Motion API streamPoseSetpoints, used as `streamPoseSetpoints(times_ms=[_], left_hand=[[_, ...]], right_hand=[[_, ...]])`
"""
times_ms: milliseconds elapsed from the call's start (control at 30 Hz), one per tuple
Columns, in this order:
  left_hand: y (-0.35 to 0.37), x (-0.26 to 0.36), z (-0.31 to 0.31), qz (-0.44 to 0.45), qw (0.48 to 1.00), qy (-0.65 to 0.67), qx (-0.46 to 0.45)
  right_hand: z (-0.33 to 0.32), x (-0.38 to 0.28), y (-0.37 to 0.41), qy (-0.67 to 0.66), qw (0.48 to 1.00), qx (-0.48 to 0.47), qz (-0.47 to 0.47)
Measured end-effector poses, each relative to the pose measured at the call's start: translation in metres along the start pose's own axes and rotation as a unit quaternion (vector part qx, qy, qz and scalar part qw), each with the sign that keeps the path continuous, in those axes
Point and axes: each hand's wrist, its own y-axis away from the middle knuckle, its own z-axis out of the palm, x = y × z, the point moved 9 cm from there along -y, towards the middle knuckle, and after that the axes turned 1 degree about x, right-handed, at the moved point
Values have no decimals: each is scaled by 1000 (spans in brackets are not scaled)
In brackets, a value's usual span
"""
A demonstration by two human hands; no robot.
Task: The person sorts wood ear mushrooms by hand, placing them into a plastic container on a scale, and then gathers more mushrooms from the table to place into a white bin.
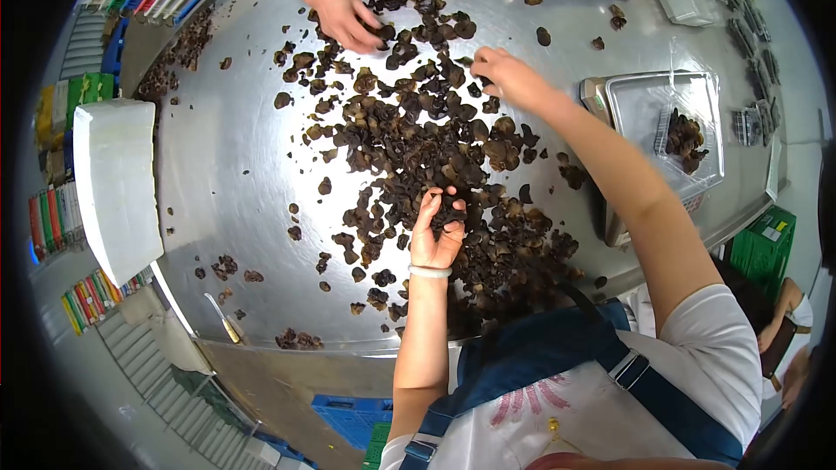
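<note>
A loose heap of dark brown wood ear mushrooms (418, 135) spreads over the steel table. My left hand (440, 235), with a pale bangle at the wrist, is turned palm up over the near part of the heap. Its fingers curl around some dark wood ear mushrooms (448, 211). Stretched out farther, my right hand (512, 78) is at the right edge of the heap, thumb and fingers pinched together on a small dark mushroom piece (484, 81). Smaller pieces lie scattered on the metal around both hands.
Across the table, a co-worker's hand (344, 19) touches the mushrooms. On the right, a scale (596, 100) carries a clear plastic box (666, 135) holding mushrooms. More clear boxes (688, 0) stand behind it. A white foam box (117, 191) and a small knife (228, 329) are at left.
</note>
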Motion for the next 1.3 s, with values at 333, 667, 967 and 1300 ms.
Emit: streamPoseSetpoints(times_ms=[333, 667, 967, 1300], left_hand=[[7, -15, -22, 14, 999, -7, 48], [5, -19, -18, 25, 998, -22, 58], [11, -31, -13, 27, 995, -56, 72], [-9, -123, 88, -39, 995, -90, -35]], right_hand=[[-34, 49, -39, -139, 958, 231, 97], [-12, -35, -17, 36, 988, 147, -24], [-19, 2, 46, -314, 873, 360, 98], [-157, 38, 288, -491, 755, 352, 254]])
